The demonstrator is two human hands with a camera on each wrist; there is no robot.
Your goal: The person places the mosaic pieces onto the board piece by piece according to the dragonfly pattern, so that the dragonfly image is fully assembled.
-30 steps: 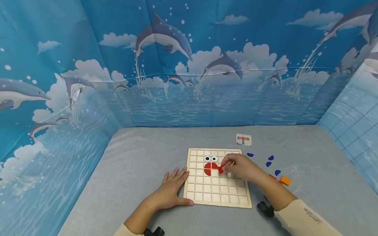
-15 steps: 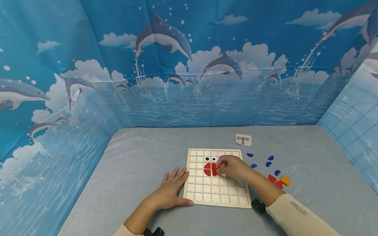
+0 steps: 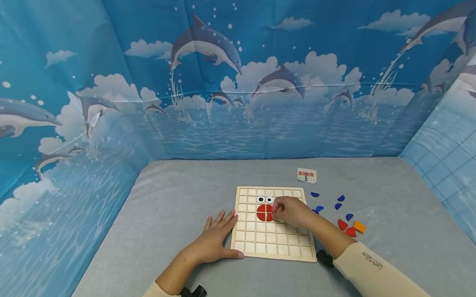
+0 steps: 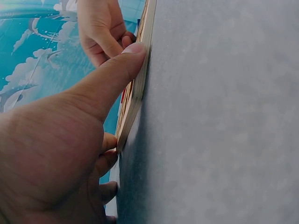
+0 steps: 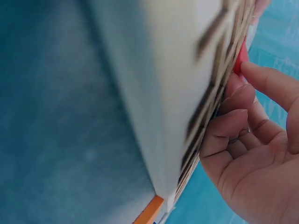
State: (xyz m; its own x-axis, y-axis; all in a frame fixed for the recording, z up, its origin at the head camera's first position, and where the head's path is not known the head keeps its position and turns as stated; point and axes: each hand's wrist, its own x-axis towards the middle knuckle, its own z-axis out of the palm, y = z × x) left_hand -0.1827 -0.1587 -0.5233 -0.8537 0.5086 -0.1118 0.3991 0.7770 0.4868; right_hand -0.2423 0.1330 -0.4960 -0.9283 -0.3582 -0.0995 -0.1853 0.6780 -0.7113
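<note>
My right hand [image 3: 292, 211] pinches a flat red wedge [image 3: 269, 217], now in the red circle [image 3: 261, 212] (my left hand [image 3: 213, 243] stays spread).

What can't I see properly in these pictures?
- Head view: the red circle's right edge, hidden by the right hand.
- Head view: the card's tiny pattern, too small.
- Right wrist view: the orange block, cut off below.
- Left wrist view: the board, cut off above.

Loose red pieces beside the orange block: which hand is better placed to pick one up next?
Likely the right hand: its forearm lies beside the loose red pieces, while the left hand touches the left edge of the board, across from them.
</note>
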